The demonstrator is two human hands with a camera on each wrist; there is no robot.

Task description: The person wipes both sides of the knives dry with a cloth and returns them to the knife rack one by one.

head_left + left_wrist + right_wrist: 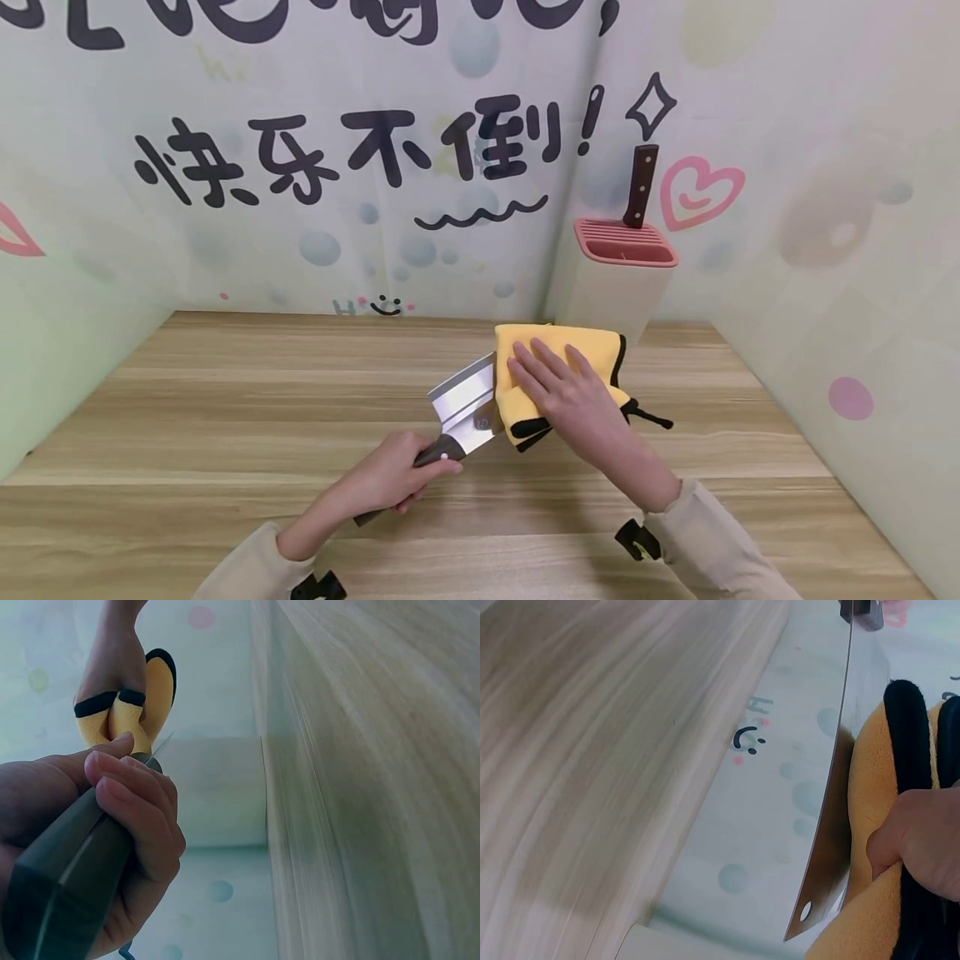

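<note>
My left hand [386, 475] grips the dark handle of a cleaver [467, 400], whose shiny blade points up to the right. In the left wrist view the fingers curl round that handle [71, 877]. A yellow towel [585, 342] with black edging covers the far part of the blade. My right hand [577, 408] holds the towel, its fingers spread over the cloth. The right wrist view shows the thumb [889, 847] pressing into a fold. There the bare side of the blade [829, 817], with a hole near its corner, stands beside the cloth.
Behind the towel stands a pale knife block [611, 292] with a pink slotted top. One dark-handled knife [642, 185] is in it. The wood-grain table [247, 400] meets printed walls [300, 267] at the back and sides.
</note>
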